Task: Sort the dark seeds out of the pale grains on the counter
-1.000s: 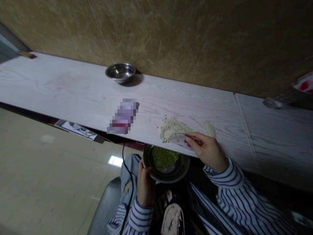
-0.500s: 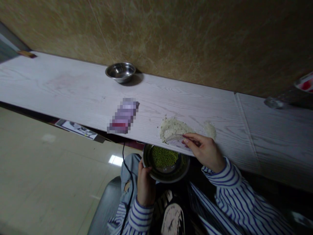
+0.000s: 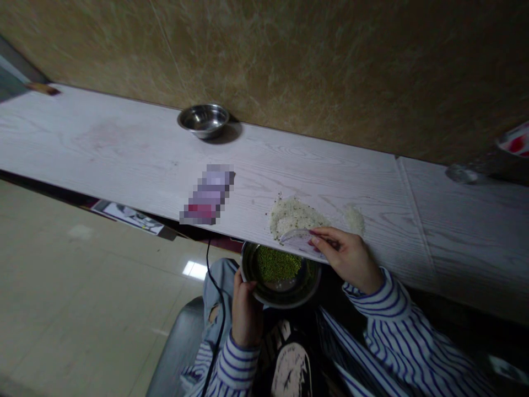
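Just below the counter's front edge, my left hand (image 3: 247, 309) grips the rim of a metal bowl (image 3: 289, 302) at its left side. Small green beans, like mung beans (image 3: 278, 264), lie in the bowl. Pinched between the fingers of my right hand (image 3: 349, 256) is a thin translucent disc, like a plastic lid (image 3: 296, 236), low over the counter edge. Right behind the lid spreads a heap of white rice (image 3: 294, 214) with dark or green bits mixed in. A smaller patch of rice (image 3: 354, 219) lies to its right, behind my right hand.
A pale wood-grain counter (image 3: 136, 165) runs along a brown marbled wall (image 3: 264, 71). An empty steel bowl (image 3: 203, 120) stands by the wall. A blurred-out phone-like object (image 3: 210, 194) lies left of the rice. At right is a clear container (image 3: 462, 173). A black cable (image 3: 217, 284) hangs down.
The lid in my right hand has tilted and shifted slightly down, closer to the counter edge. My left hand and the bowl of beans stay in place.
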Tool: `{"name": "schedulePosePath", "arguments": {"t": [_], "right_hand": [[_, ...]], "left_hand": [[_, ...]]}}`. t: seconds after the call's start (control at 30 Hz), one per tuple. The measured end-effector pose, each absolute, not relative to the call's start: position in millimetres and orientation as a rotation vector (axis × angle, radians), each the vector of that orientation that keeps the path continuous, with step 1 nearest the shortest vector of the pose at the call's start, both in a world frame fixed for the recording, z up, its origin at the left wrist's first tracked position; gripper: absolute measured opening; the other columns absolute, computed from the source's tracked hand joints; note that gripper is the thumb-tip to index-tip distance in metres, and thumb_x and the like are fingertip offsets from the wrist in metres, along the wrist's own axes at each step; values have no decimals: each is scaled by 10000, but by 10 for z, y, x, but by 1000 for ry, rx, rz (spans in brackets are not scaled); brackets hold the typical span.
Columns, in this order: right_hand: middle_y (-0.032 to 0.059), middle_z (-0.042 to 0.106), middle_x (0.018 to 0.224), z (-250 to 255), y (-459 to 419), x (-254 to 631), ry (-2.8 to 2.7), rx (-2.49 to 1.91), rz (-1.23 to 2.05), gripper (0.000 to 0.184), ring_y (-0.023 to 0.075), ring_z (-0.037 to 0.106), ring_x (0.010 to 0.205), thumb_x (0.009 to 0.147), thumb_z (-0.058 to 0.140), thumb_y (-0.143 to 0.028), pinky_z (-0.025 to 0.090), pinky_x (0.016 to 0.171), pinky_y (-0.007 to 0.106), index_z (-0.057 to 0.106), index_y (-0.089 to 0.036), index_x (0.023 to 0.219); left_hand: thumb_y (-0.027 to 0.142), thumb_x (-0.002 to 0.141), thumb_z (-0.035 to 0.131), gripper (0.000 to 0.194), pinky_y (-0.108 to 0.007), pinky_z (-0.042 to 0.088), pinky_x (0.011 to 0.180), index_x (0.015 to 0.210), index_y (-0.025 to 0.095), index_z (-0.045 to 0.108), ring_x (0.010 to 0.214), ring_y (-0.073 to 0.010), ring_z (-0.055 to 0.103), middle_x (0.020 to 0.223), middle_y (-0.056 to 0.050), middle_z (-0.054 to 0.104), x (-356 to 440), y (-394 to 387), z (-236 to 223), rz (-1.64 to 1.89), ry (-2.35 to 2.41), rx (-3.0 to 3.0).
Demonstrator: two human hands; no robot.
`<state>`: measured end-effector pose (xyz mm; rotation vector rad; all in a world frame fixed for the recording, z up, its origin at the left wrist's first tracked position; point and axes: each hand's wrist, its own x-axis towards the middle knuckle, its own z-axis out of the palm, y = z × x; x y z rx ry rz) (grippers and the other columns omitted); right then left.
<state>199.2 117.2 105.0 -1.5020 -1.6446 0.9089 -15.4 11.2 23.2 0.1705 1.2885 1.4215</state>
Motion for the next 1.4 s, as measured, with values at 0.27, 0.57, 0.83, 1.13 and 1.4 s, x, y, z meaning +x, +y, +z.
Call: {"name": "schedulePosePath", "arguments": {"t": [0.27,0.57,0.83,1.13,1.4], "right_hand": [[148,924,938,1063,1126,1957,-1617,-1482,962,341,308,908,815,954,807,-499,756,786,433,931,-201,1064],[140,927,940,978,1121,1915,-1615,-1490,924,329,291,897,763,963,775,-453,731,715,405,933,-202,1104],[155,927,949,1019,1153,1998,-1567,-1536,903,346,312,901,774,925,785,-455,741,755,438,926,-190,1098],[162,926,960,1024,1129,1929,-1589,-1542,937,356,316,901,775,946,777,-475,747,764,446,920,-189,1103],[154,923,954,1009,1178,1984,-1592,-1551,916,396,315,903,801,975,795,-541,749,778,437,922,-194,1118]], "left_hand": [[370,776,756,390,-393,618,840,1145,247,781,1029,-288,734,1231,-100,760,-160,109,207,1434,1303,203],[350,772,750,378,-405,614,787,1138,256,774,952,-302,722,1094,-89,772,-168,116,232,1434,1266,197],[359,771,763,354,-428,620,903,1108,254,762,1084,-312,730,1225,-103,771,-186,108,194,1406,1293,221],[340,758,744,416,-422,629,845,1166,264,773,1002,-306,749,1148,-90,789,-163,122,244,1429,1273,173],[349,763,734,347,-399,621,812,1096,261,772,975,-291,725,1109,-83,759,-187,126,227,1407,1309,230]]}}
